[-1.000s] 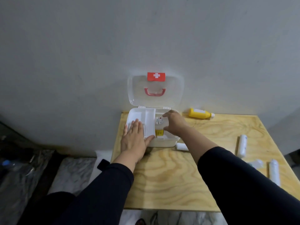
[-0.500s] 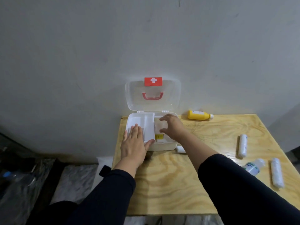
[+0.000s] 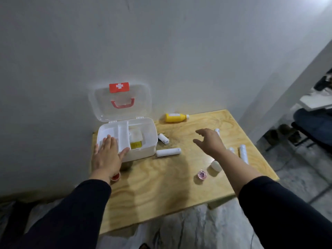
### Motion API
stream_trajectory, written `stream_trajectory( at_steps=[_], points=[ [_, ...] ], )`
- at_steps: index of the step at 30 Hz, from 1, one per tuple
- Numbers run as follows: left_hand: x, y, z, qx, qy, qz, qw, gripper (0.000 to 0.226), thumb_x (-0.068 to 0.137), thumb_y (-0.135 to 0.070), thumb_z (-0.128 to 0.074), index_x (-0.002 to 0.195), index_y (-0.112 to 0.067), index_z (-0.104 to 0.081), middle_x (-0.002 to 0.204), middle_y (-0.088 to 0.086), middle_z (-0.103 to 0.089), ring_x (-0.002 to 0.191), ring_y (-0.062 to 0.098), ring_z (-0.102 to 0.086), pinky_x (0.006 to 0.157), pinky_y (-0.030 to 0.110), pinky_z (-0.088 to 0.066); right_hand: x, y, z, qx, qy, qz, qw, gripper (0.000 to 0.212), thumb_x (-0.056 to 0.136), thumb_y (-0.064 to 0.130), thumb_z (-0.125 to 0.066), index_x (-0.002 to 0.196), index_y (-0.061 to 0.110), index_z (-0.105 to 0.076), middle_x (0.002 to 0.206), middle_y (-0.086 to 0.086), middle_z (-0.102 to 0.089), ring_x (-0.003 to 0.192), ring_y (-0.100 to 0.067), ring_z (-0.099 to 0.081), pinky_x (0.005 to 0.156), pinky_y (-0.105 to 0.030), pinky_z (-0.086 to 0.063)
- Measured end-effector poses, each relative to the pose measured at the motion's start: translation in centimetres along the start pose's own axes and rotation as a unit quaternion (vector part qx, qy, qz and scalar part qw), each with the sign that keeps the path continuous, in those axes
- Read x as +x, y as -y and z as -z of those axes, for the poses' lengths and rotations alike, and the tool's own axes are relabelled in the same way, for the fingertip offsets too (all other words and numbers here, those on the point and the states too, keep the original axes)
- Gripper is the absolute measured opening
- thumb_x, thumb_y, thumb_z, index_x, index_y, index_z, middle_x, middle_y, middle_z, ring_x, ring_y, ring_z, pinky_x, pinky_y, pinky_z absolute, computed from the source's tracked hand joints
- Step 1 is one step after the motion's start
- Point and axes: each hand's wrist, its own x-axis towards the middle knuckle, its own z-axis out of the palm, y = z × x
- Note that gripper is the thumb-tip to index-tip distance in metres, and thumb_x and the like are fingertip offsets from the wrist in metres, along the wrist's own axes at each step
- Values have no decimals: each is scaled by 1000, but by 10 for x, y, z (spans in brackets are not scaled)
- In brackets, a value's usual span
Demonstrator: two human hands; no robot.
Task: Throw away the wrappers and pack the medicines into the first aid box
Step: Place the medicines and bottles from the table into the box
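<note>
It looked like a plain, sparsely furnished room, home or workroom I could not tell. A bare plywood bench [image 3: 161,186] stood against a blank grey wall [image 3: 161,51], on a marbled floor [image 3: 179,230]; shoes [image 3: 285,131] sat under a seat at right.

One first aid box [image 3: 142,141]; one yellow bottle [image 3: 175,117]; two small round containers [image 3: 202,174]; two hands [image 3: 106,155].

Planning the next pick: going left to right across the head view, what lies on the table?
Left hand flat on the first aid box → white roll → pink-capped item → open right hand → white tube near the right edge.
</note>
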Motion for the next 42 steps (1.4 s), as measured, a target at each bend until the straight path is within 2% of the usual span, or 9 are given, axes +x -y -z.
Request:
stream_trajectory(
  at_steps=[7,11,16,18,22,27,33,38,42],
  points=[
    [5,5,-6,14,13,13,1000,78,94,-60,-13,154,-9,-8,164,7,-1,151,22,-4,122,45,-3,-29,-71,-2,9,-24,-223,974,32,89,26,-58,113,4,-60,117,-15,-62,110,-31,-58,77,-32,-42],
    [6,7,-9,27,8,13,1000,80,93,-60,-10,154,-8,-6,164,7,0,151,22,-6,122,46,-5,-31,-84,-20,90,-38,-306,947,29,89,26,-54,106,3,-59,107,-15,-66,99,-31,-63,66,-29,-38],
    [7,7,-9,37,13,13,999,79,94,-59,-10,154,-8,-5,164,8,1,151,22,-6,122,47,-6,-23,-81,-30,218,-58,-369,902,32,78,35,-68,83,5,-57,94,-14,-67,90,-32,-67,54,-29,-45],
    [6,6,-8,36,14,13,999,79,93,-59,-9,154,-8,-4,164,7,2,151,22,-5,122,46,-5,-21,-82,-32,268,-59,-388,880,28,74,30,-70,78,6,-56,96,-17,-71,85,-33,-70,54,-30,-51],
    [4,4,-5,31,15,16,999,80,93,-59,-9,154,-8,-4,164,7,2,151,21,-4,122,45,-4,-21,-86,-30,339,-55,-420,840,26,70,21,-73,79,4,-54,92,-16,-66,88,-34,-70,76,-37,-57],
    [4,4,-3,32,23,17,999,80,94,-60,-9,154,-7,-3,164,8,3,151,21,-3,122,44,-3,-21,-74,-16,335,-55,-376,862,33,69,17,-74,95,-1,-64,79,-11,-62,86,-33,-68,80,-41,-58],
    [2,3,2,17,33,24,999,80,95,-61,-13,154,-8,-2,164,7,5,152,20,0,122,43,0,-11,-12,0,294,-48,-238,925,24,71,11,-72,93,8,-61,91,-9,-63,86,-28,-63,76,-38,-56],
    [1,2,4,8,31,24,999,80,95,-61,-12,155,-9,-1,164,7,6,152,20,1,123,42,1,3,58,-3,291,-36,-114,949,44,70,10,-75,108,11,-53,109,-6,-62,89,-22,-61,84,-43,-57],
    [-1,1,7,1,27,17,999,78,96,-60,-15,155,-10,-3,164,8,4,152,21,1,123,43,0,15,111,-13,296,-15,-45,954,47,69,10,-75,110,12,-52,98,-3,-62,91,-22,-63,83,-42,-56]
  ],
)
